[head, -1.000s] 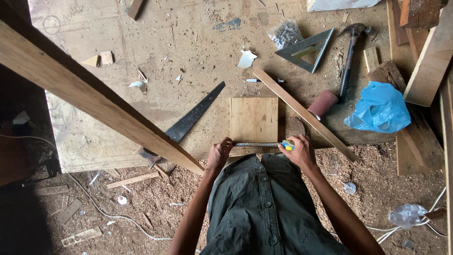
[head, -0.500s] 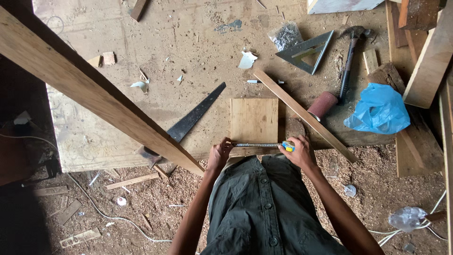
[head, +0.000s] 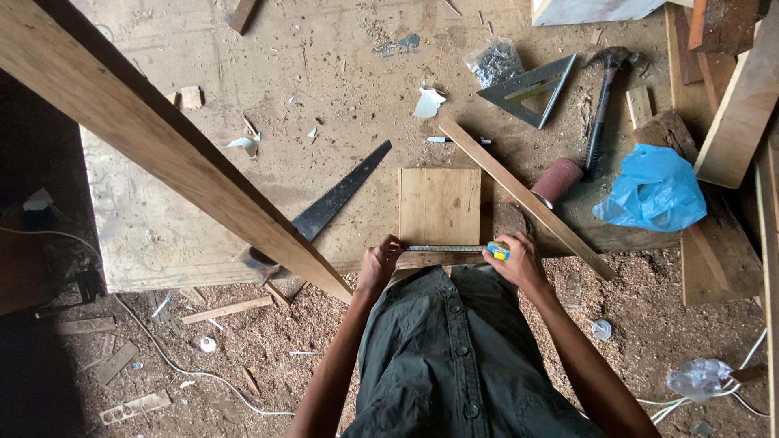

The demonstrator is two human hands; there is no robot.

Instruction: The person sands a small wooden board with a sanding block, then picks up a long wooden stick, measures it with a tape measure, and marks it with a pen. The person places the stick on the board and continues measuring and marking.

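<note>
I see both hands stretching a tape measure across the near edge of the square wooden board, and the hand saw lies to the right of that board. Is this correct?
Not quite. In the head view, the hand saw lies to the left of the square wooden board, not the right. The rest stands: the left hand and right hand stretch the tape measure across the board's near edge.

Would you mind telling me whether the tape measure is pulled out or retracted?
Pulled out: the tape measure spans the board between left hand and right hand.
</note>
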